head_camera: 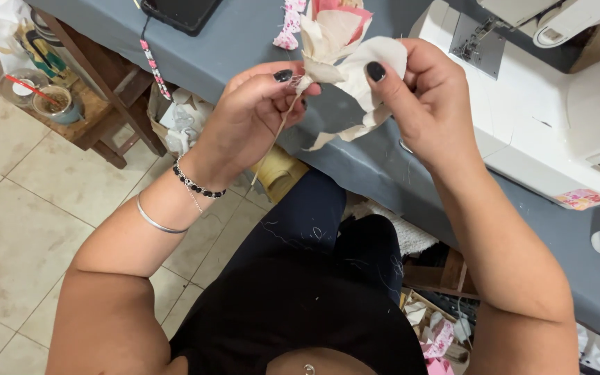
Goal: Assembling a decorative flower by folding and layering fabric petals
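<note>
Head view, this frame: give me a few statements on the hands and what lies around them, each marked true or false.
1. Both hands hold a fabric flower on a thin stick. True.
2. The left hand wears a beaded bracelet at the wrist. True.
3. The right hand rests flat on the sewing machine. False: it pinches a cream petal of the flower, apart from the machine.
4. The table cover is bright red. False: it is grey-blue.
5. The fingernails are painted dark. True.
</note>
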